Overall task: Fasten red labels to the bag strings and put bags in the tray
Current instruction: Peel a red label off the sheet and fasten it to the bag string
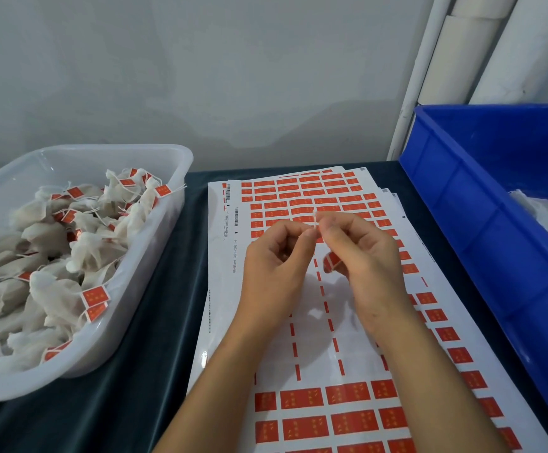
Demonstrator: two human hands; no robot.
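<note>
Above the sheets of red labels [302, 398], my left hand [274, 266] and my right hand [362, 263] meet fingertip to fingertip. Together they pinch a thin white string [315, 220]. A loose red label [331, 262] sits under my right palm, held by the lower fingers. The bag on that string is hidden behind my hands. At the left stands the clear tray [168, 158], holding several white bags with red labels [47, 266].
A blue crate [462, 197] stands at the right with white bags [547, 217] inside. The label sheets [298, 194] lie stacked on a dark cloth [154, 322]. A grey wall and white pipes [455, 60] rise behind the table.
</note>
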